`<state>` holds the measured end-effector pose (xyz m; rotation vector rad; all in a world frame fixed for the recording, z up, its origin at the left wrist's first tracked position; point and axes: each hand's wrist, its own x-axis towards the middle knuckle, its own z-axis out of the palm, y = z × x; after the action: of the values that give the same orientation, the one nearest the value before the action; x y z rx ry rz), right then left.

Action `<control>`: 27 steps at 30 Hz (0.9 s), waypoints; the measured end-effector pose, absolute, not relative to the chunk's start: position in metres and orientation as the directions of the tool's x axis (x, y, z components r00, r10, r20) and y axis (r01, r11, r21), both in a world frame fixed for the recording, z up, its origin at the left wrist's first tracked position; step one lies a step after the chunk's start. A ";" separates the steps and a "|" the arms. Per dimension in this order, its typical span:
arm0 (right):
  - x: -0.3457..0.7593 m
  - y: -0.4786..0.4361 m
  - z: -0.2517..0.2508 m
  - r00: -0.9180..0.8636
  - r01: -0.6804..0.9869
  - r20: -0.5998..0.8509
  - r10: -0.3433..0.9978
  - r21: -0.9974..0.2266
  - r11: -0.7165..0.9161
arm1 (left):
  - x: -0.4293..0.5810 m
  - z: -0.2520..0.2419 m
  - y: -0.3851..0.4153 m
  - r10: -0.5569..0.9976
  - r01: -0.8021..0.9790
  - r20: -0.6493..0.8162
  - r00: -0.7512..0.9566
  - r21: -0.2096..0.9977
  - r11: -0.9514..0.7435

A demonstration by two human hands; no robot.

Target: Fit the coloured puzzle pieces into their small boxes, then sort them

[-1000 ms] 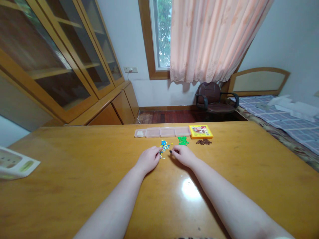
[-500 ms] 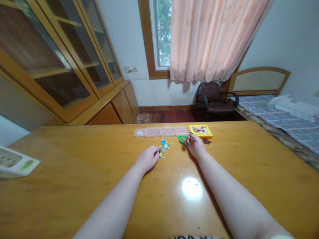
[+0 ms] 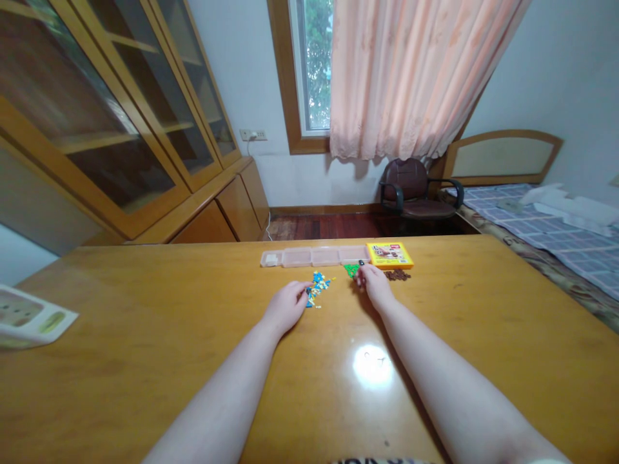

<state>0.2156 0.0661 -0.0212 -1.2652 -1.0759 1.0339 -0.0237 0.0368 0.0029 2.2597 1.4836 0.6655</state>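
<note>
A small pile of blue, white and yellow plastic pieces lies on the table. At its left edge rests my left hand, fingers bent close together and tips touching the pieces; anything between them is hidden. My right hand is low over the table beside a heap of green pieces, its fingers drawn together in a pinch. What it pinches, if anything, is too small to make out. Brown pieces form another heap just right of this hand.
Behind the heaps stands a row of clear plastic trays, with a yellow box at its right end. All lie on a glossy wooden table. A white power strip is at the left edge.
My right hand has shifted slightly left and down off the green heap, uncovering more of the brown pieces. My left hand has stayed nearly still at the blue-and-white pile.
</note>
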 end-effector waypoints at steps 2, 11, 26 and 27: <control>0.222 0.067 -0.016 0.289 -0.073 0.104 0.952 -0.989 0.131 | -0.024 0.003 0.037 0.921 0.751 0.192 0.340 0.534 -0.389; 0.213 0.056 -0.017 0.573 0.046 0.102 0.813 -0.995 0.092 | -0.025 0.001 0.037 0.919 0.742 0.184 0.348 0.545 -0.390; 0.211 0.050 -0.011 0.459 0.211 0.257 0.850 -0.961 0.177 | -0.026 0.002 0.039 0.914 0.788 0.243 0.324 0.465 -0.403; 0.208 0.048 -0.011 0.351 0.289 0.288 0.891 -0.938 0.189 | -0.027 0.001 0.039 0.921 0.814 0.242 0.303 0.436 -0.383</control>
<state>0.2076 0.0477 -0.0108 -1.3589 -1.1854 0.6052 -0.0269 0.0394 0.0010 2.3397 1.5908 0.6755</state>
